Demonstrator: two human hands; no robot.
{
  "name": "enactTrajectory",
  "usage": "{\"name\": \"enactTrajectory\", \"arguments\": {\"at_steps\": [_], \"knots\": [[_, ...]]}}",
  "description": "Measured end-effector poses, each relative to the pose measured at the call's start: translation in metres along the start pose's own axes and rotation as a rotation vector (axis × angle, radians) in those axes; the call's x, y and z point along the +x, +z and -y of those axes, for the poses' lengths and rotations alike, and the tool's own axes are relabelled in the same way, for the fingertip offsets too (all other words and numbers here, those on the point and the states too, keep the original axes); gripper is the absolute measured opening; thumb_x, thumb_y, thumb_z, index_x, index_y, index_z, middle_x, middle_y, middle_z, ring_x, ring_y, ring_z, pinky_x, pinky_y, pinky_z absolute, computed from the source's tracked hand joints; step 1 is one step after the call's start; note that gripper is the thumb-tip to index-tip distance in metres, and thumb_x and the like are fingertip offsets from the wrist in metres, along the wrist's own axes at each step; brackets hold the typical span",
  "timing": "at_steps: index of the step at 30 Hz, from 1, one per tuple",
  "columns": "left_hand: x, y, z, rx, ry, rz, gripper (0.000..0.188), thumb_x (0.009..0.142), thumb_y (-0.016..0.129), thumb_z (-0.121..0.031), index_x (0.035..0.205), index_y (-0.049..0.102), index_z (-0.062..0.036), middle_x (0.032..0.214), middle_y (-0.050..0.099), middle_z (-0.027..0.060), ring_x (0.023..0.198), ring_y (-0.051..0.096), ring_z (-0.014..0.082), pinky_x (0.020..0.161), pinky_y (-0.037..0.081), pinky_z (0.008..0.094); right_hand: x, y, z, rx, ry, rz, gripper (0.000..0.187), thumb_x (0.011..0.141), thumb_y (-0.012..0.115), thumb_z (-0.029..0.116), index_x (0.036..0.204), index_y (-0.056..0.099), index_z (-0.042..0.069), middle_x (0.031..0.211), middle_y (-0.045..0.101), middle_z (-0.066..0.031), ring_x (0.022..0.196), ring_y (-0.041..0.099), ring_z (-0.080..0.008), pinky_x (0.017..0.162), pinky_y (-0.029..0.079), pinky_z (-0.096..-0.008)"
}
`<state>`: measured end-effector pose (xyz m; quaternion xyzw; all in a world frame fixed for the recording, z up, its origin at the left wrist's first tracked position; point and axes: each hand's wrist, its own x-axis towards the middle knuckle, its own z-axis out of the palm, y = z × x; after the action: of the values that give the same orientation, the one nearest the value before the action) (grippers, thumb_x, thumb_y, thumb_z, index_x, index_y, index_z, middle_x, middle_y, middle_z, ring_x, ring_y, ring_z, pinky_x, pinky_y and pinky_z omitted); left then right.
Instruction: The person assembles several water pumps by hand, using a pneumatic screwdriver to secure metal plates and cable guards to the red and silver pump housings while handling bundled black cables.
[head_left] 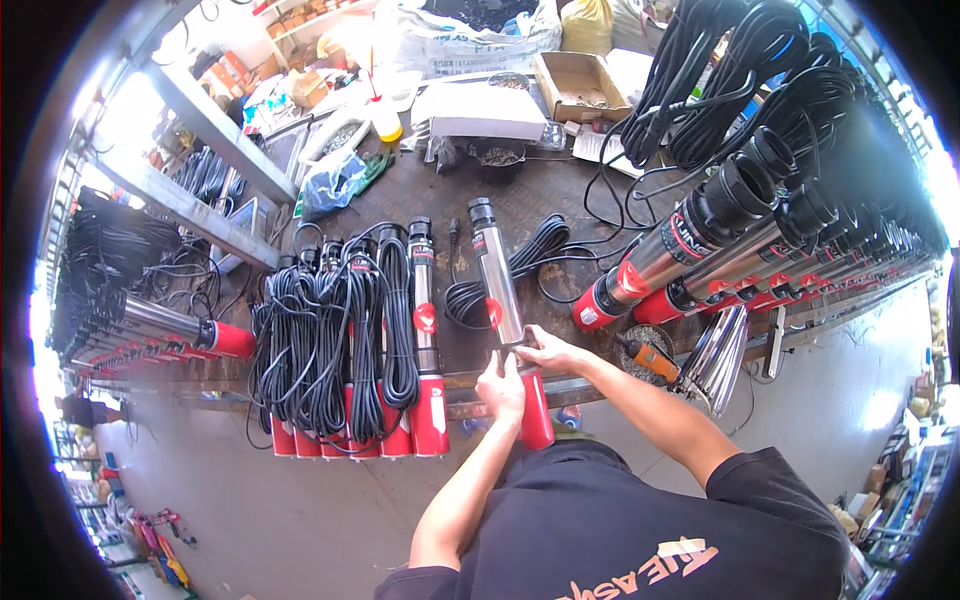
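Observation:
A submersible pump (497, 285), a slim steel cylinder with a black top and a red lower end, lies lengthwise before me over the bench's near edge. My left hand (502, 392) is closed at its left side, thumb and fingers pinched at the dark joint above the red end. From the right, my right hand (553, 352) grips the same joint, its fingertips close to the left ones. Any small part between the fingertips is hidden. Beside the pump lies a bundled black cable (540, 246).
Several similar pumps with coiled cables (335, 350) lie to the left. Larger steel pumps (655, 260) fill the right side. Near my right forearm are an orange-and-black power screwdriver (652, 358) and a bundle of metal strips (716, 355). A cardboard box (580, 82) stands at the back.

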<state>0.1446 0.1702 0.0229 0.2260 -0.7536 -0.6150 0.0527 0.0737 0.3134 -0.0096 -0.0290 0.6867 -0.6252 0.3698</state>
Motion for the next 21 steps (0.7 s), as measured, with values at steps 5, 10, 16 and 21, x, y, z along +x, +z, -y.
{"name": "enactTrajectory", "arguments": {"at_steps": [5,10,16,21], "knots": [[-0.018,0.007,0.022,0.660,0.388,-0.032,0.071,0.091,0.066,-0.031,0.137,0.045,0.0184,0.132,0.056,0.0345,0.124,0.054,0.0452,0.111,0.037,0.0492,0.012,0.017,0.011,-0.522,0.025,-0.117,0.065,0.096,0.069,0.025,0.138,0.034,-0.012,0.121,0.066,-0.0235,0.109,0.065,-0.0225,0.090,0.054,-0.0362],[-0.019,0.005,-0.022,1.367,0.423,0.217,0.081,0.086,0.068,-0.040,0.141,0.046,0.0142,0.140,0.053,0.0320,0.129,0.051,0.0478,0.113,0.033,0.0555,-0.004,-0.009,0.025,0.145,0.092,0.050,0.070,0.090,0.079,0.027,0.142,0.047,-0.007,0.107,0.072,-0.0110,0.091,0.069,-0.0140,0.078,0.058,-0.0288],[-0.017,0.025,-0.028,1.800,0.519,0.336,0.060,0.097,0.052,-0.033,0.136,0.056,0.0116,0.142,0.054,0.0321,0.123,0.055,0.0540,0.106,0.036,0.0630,0.003,-0.009,0.008,-0.144,-0.075,-0.053,0.058,0.091,0.078,0.029,0.135,0.058,-0.004,0.101,0.073,-0.0094,0.090,0.065,-0.0096,0.077,0.055,-0.0268],[0.006,-0.013,-0.049,1.197,0.338,0.509,0.061,0.090,0.063,-0.044,0.124,0.065,0.0066,0.115,0.071,0.0241,0.102,0.070,0.0348,0.094,0.051,0.0463,-0.003,-0.013,0.000,-0.095,-0.085,-0.007,0.051,0.092,0.074,0.036,0.124,0.064,-0.002,0.104,0.073,-0.0080,0.092,0.064,-0.0131,0.078,0.054,-0.0311]]}}
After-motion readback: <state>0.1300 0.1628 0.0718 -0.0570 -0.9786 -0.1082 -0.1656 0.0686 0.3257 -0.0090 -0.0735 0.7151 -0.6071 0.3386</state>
